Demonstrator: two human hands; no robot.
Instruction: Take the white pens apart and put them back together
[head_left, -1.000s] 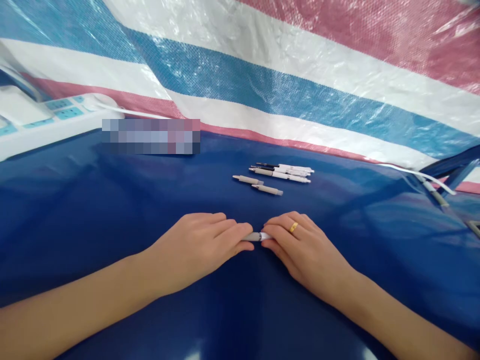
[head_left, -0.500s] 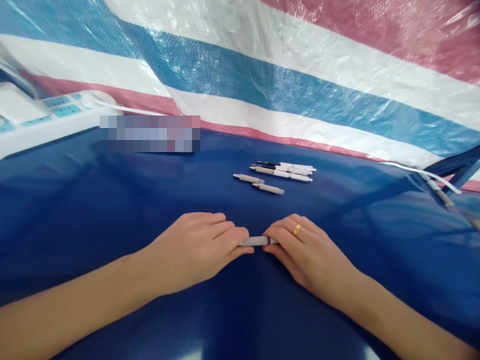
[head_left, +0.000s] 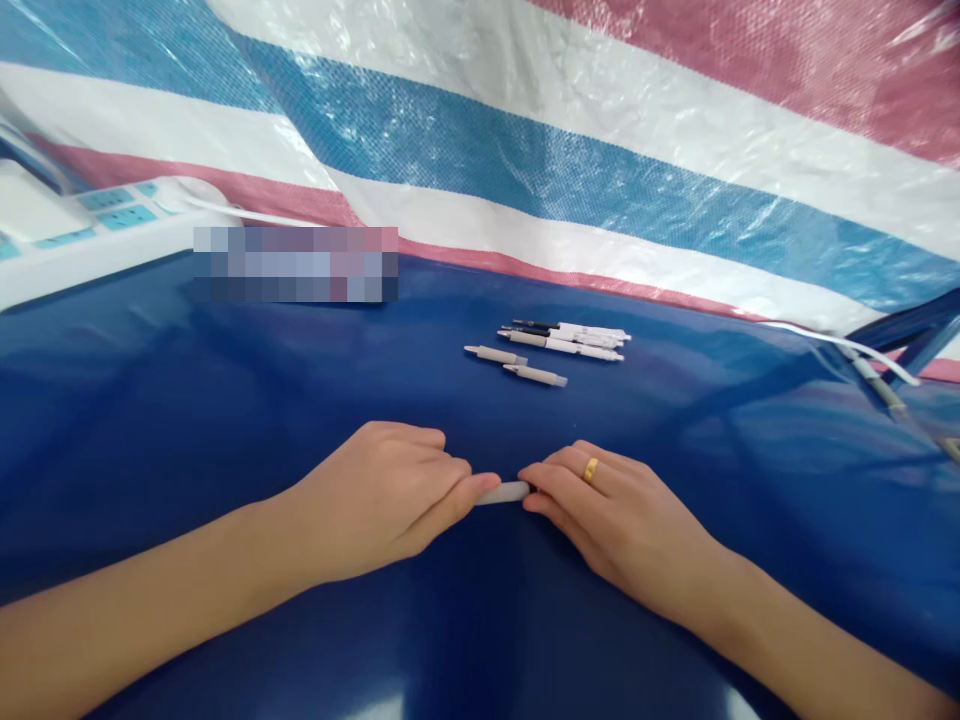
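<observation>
My left hand [head_left: 382, 500] and my right hand [head_left: 607, 515] rest on the glossy blue sheet [head_left: 225, 450], holding a pale pen barrel [head_left: 501, 493] between their fingertips. The barrel lies roughly level, and its right end is hidden inside my right fingers. Farther ahead, a small group of white retractable pens [head_left: 562, 340] lies side by side. Nearer to my hands are two separate grey-white pen parts [head_left: 493, 354] [head_left: 535, 375], tapered at one end. A gold ring shows on a finger of my right hand.
A striped blue, white and red woven tarp [head_left: 525, 170] rises behind the blue sheet. A white power strip [head_left: 112, 225] sits at the back left, beside a pixelated patch [head_left: 296, 265]. A white cable [head_left: 840, 345] and dark blue bars [head_left: 900, 335] lie at the right.
The barrel has rolled or shifted between my fingers, and its dark band no longer shows. My left hand has drawn back slightly to the left.
</observation>
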